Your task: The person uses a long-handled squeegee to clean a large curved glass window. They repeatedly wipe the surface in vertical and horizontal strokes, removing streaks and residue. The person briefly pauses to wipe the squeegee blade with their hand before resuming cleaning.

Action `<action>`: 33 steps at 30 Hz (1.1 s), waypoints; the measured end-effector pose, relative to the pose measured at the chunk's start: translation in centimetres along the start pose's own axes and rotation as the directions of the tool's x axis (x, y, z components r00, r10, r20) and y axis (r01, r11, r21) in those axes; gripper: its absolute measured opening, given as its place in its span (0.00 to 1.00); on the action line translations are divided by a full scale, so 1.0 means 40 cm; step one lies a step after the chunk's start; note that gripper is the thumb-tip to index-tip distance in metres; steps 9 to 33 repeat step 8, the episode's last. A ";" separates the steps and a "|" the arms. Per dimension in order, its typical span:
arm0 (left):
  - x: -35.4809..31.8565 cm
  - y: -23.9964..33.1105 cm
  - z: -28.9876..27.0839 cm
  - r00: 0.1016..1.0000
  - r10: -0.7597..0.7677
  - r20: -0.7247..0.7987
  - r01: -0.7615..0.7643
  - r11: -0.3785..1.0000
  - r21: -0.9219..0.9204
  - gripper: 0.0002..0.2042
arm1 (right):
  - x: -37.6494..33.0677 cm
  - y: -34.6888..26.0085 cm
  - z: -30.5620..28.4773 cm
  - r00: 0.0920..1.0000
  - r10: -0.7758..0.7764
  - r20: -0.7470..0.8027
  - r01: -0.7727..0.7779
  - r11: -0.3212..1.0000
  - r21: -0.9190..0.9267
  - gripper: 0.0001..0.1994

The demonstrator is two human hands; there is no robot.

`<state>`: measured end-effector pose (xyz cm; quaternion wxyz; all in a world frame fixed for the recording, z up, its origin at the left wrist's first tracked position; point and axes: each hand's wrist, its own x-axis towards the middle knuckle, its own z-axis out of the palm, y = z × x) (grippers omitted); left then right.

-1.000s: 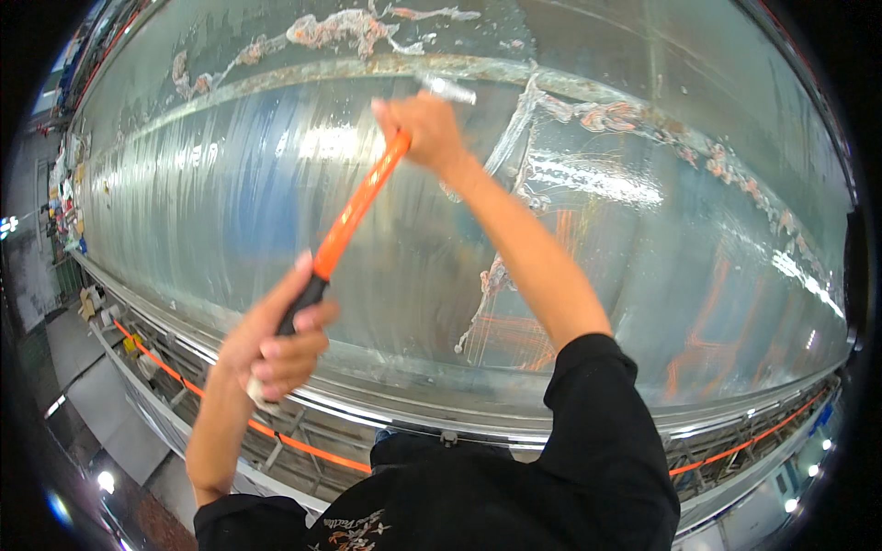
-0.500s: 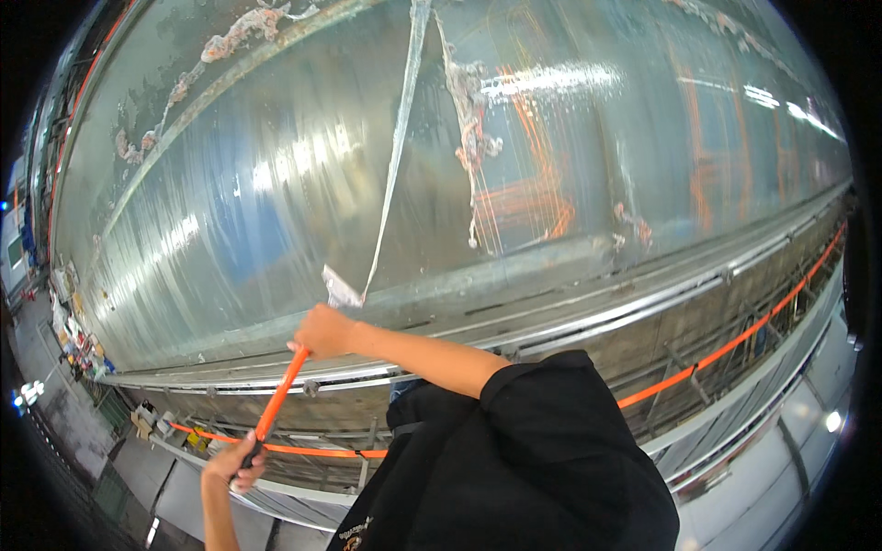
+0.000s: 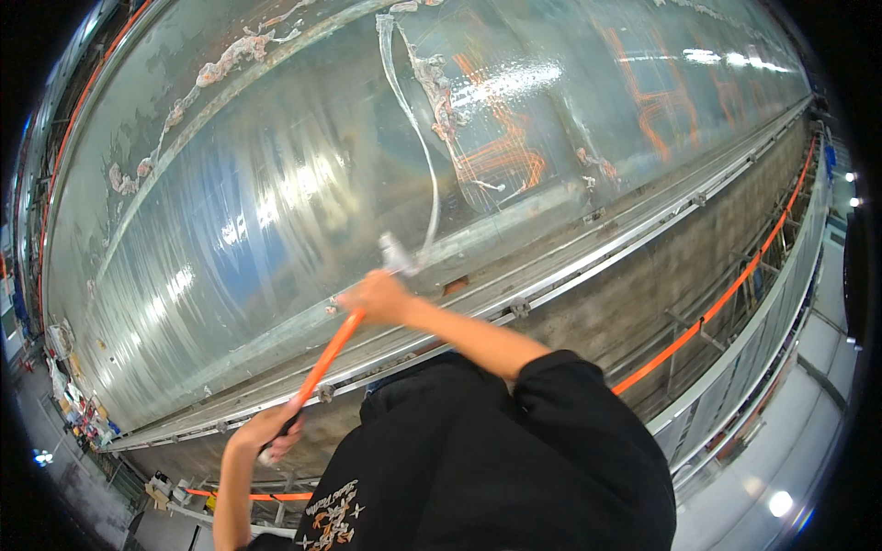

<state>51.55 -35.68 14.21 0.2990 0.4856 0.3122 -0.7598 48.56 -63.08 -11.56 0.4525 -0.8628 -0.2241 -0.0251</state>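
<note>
A long-handled scraper with an orange shaft and a black grip end slants across the front of a big curved, glossy grey-green surface. My left hand is closed round the black lower end. Higher up, my right hand grips the shaft just below the head. The whitish, motion-smeared blade lies against or very close to the surface; I cannot tell which. A thin pale strip runs in a curve from the upper middle down to the blade.
Crumpled pinkish-white residue clings to the surface, beside orange scribbled marks. A metal rail borders its near edge. Beyond that runs an orange hose or cable. Cluttered items lie at the far left.
Both hands and the scraper have shifted to the right, the blade also slightly up the picture. The pale strip, straight before, now bows to the right. The whole view has turned somewhat.
</note>
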 end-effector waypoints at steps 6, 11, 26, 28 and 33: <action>-0.140 -0.102 -0.060 0.974 -0.159 -0.160 0.145 0.985 -0.091 0.29 | 0.094 -0.172 0.187 0.988 0.120 0.094 -0.114 0.992 -0.062 0.14; -0.050 -0.081 -0.054 0.992 -0.095 -0.084 0.095 0.995 0.002 0.28 | 0.143 -0.062 0.070 0.996 0.025 -0.083 -0.044 0.971 -0.234 0.13; -0.050 -0.081 -0.054 0.992 -0.095 -0.084 0.095 0.995 0.002 0.28 | 0.143 -0.062 0.070 0.996 0.025 -0.083 -0.044 0.971 -0.234 0.13; -0.050 -0.081 -0.054 0.992 -0.095 -0.084 0.095 0.995 0.002 0.28 | 0.143 -0.062 0.070 0.996 0.025 -0.083 -0.044 0.971 -0.234 0.13; -0.050 -0.081 -0.054 0.992 -0.095 -0.084 0.095 0.995 0.002 0.28 | 0.143 -0.062 0.070 0.996 0.025 -0.083 -0.044 0.971 -0.234 0.13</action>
